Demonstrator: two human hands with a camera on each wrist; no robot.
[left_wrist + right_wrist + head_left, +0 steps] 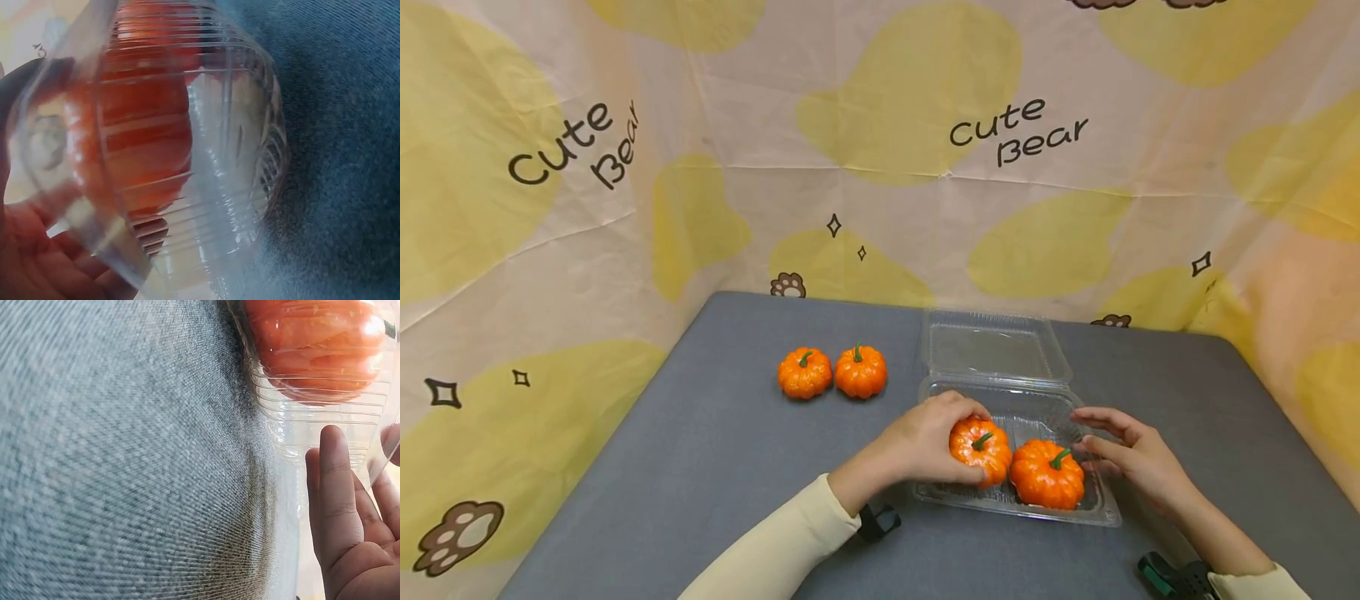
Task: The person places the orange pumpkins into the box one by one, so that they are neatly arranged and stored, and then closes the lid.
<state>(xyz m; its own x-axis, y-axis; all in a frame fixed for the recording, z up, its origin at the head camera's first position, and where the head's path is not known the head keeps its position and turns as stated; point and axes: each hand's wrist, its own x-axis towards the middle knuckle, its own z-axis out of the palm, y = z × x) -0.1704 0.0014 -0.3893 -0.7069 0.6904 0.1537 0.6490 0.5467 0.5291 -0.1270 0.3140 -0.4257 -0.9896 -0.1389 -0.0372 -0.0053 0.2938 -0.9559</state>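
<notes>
Gray table [730, 467] | open clear clamshell [1033, 408]: pumpkin inside [1043, 477] | left fingers [964, 406]: second pumpkin [988, 457]

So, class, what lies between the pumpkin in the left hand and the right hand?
Another orange pumpkin, sitting in the clear container; the head view shows this.

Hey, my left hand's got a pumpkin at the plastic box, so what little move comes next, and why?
Probably settle the held pumpkin and loosen your left hand: it's already in the left part of the clear box, beside the neighbouring pumpkin, and the lid is folded back. Whether it touches the bottom, I can't tell.
</notes>
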